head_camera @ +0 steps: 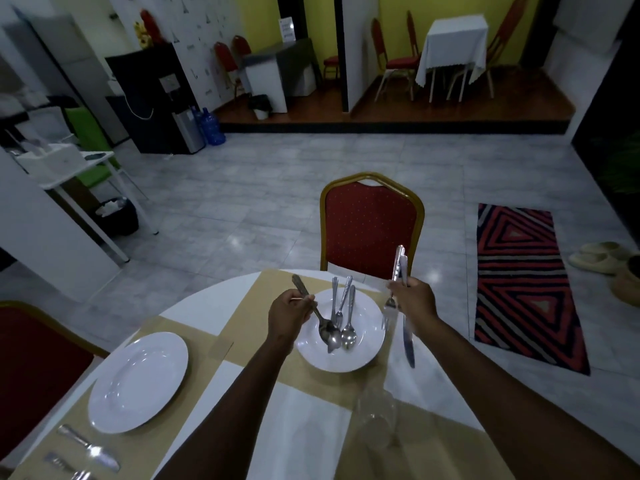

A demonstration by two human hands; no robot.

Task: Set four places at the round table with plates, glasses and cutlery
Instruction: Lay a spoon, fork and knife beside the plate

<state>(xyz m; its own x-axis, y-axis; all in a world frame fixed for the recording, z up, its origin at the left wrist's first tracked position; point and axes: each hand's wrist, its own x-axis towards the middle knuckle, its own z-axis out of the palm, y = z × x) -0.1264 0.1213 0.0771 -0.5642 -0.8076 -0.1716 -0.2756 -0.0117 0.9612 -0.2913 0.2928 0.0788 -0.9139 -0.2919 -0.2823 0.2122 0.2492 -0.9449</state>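
Note:
On the round white table (204, 308) a white plate (367, 344) lies in front of a red chair, with several spoons (348, 323) lying on it. My left hand (289, 311) grips a large spoon (320, 318) by its handle, its bowl over the plate. To the plate's right, my right hand (414, 297) holds a knife (407, 327) and a fork (389, 306) together, their tips pointing down. A second white plate (138, 382) sits at the left with a knife (88, 448) and other cutlery beside it. A clear glass (375, 424) stands near the front, blurred.
A red chair with a gold frame (370, 223) stands at the table's far side; another red chair (31, 372) stands at the left. Beige placemats (311, 379) lie under the plates. A striped rug (519, 282) and slippers lie on the tiled floor at the right.

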